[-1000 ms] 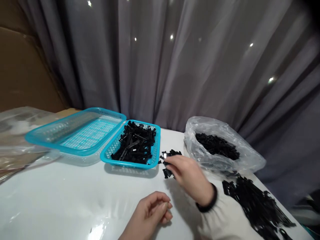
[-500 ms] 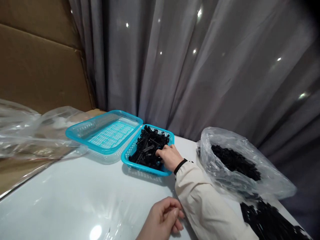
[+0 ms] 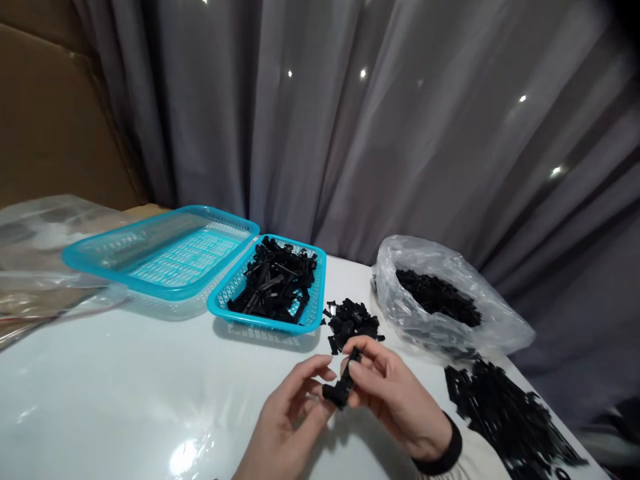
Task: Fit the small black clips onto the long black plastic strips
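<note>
My left hand (image 3: pixel 293 417) and my right hand (image 3: pixel 395 393) meet over the white table (image 3: pixel 125 393), both pinching a small black plastic part (image 3: pixel 343 387) between their fingertips. Just beyond the hands lies a small heap of black parts (image 3: pixel 350 321). A small turquoise basket (image 3: pixel 315 307) filled with black parts stands behind it to the left.
A larger empty turquoise basket (image 3: pixel 165 250) stands at the left, beside crumpled clear plastic (image 3: pixel 40 247). A clear plastic bag of black parts (image 3: pixel 440 300) sits at the right. Several long black pieces (image 3: pixel 505 420) are spread near the right edge. Grey curtains hang behind.
My right hand left the small basket and came back toward me. My left hand rose to meet it, and both now pinch one black part.
</note>
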`<action>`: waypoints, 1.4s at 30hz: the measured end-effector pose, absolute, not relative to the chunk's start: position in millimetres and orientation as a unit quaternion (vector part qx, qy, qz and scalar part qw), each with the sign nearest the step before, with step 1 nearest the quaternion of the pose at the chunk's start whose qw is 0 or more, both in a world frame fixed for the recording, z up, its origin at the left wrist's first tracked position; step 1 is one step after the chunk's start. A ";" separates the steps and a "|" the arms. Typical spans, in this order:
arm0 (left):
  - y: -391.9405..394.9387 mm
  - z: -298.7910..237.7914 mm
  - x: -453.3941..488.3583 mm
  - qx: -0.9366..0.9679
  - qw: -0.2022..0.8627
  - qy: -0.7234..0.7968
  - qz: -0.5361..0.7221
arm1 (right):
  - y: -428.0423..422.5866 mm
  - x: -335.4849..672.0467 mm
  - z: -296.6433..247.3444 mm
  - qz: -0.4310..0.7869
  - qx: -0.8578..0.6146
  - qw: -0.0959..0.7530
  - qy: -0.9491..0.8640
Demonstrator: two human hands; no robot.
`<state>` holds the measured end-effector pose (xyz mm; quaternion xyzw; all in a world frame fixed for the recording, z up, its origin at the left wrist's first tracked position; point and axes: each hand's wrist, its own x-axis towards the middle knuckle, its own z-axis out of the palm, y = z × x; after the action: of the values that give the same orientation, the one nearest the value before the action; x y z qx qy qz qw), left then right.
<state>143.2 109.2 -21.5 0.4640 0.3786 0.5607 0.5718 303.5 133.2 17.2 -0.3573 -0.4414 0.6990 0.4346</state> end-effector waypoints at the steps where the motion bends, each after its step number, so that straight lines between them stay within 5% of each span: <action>1: 108.2 -19.9 143.8 0.481 0.555 0.376 0.565 | 129.1 303.4 11.8 0.719 -0.356 0.433 -0.411; 14: 113.3 -3.3 141.5 0.497 0.539 0.407 0.545 | 121.0 284.8 -36.0 0.795 -0.291 0.386 -0.368; 30: 116.6 -15.1 142.3 0.385 0.696 0.364 0.484 | 115.8 284.0 -33.8 0.746 -0.363 0.272 -0.487; 37: 128.6 -11.2 135.4 0.410 0.610 0.448 0.509 | 135.8 331.5 -17.4 0.345 -0.568 0.454 -0.594; 42: 126.0 -14.4 138.0 0.432 0.597 0.456 0.499 | 147.9 344.9 -30.7 0.135 -0.556 0.348 -0.743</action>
<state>138.0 126.0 -14.4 0.4316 0.4561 0.4994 0.5969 344.9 147.9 -30.7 -0.5562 -0.7426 0.1347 0.3479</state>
